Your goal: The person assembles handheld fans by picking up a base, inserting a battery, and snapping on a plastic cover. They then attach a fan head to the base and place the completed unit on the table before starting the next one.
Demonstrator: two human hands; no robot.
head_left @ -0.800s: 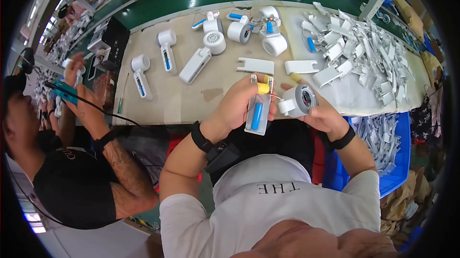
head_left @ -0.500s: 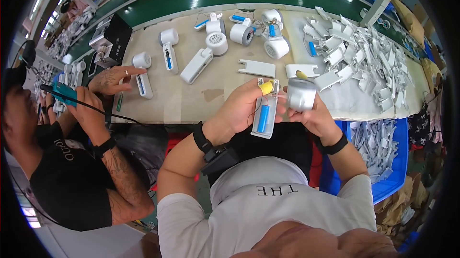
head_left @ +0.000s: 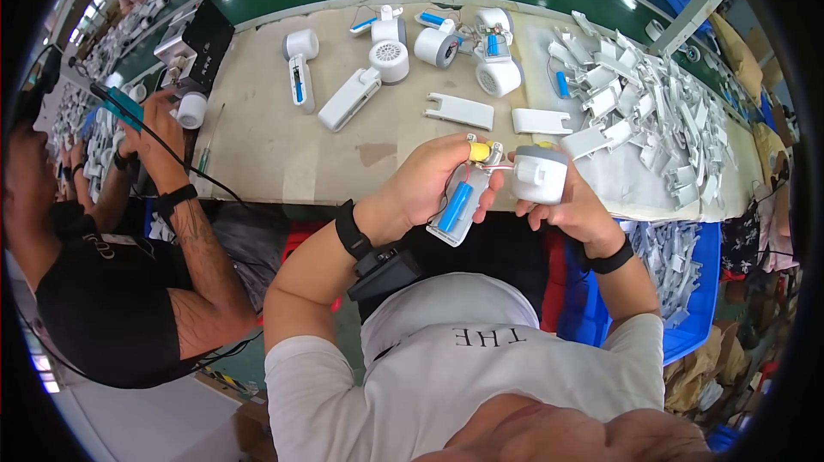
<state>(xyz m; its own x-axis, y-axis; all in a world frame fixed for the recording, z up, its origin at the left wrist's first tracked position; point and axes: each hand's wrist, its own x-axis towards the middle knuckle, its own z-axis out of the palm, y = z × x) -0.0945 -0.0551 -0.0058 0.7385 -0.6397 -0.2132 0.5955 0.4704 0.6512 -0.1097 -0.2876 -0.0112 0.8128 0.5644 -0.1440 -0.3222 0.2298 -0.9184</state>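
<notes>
Broadly, worktop [head_left: 275, 162]: a pale, stained surface beyond the person's lap, carrying loose parts and round-headed units.
Pile of white parts [head_left: 639, 106]: heaped at the right of the worktop, pieces overlapping every which way.
Blue bin [head_left: 705, 290]: below the worktop's right end, with more pale parts inside.
Round-headed units [head_left: 389, 60]: grouped toward the far side, some with a blue cell showing.
White covers [head_left: 459, 110]: two, lying apart from each other just beyond the hands.
Left grip [head_left: 429, 177]: thumb and fingers pinching the open handle near its upper end.
Right grip [head_left: 579, 205]: fingers curled around the round head from the right and below.
Open handle [head_left: 466, 217]: held tilted above the lap, near the worktop's front edge, hollow side up.
Round head [head_left: 542, 179]: held just right of the handle, apart from it, its grey rim uppermost.
Battery [head_left: 456, 206]: blue, lying lengthwise in the handle's hollow.
Yellow finger cover [head_left: 479, 151]: on the left hand, by the handle's top.
Wires [head_left: 499, 167]: thin, crossing the gap toward the head; their end joints are too small to judge. The step in hand looks like fitting head and handle together; the next move seems to call for lining up their ends while keeping the wires slack and unpinched.
</notes>
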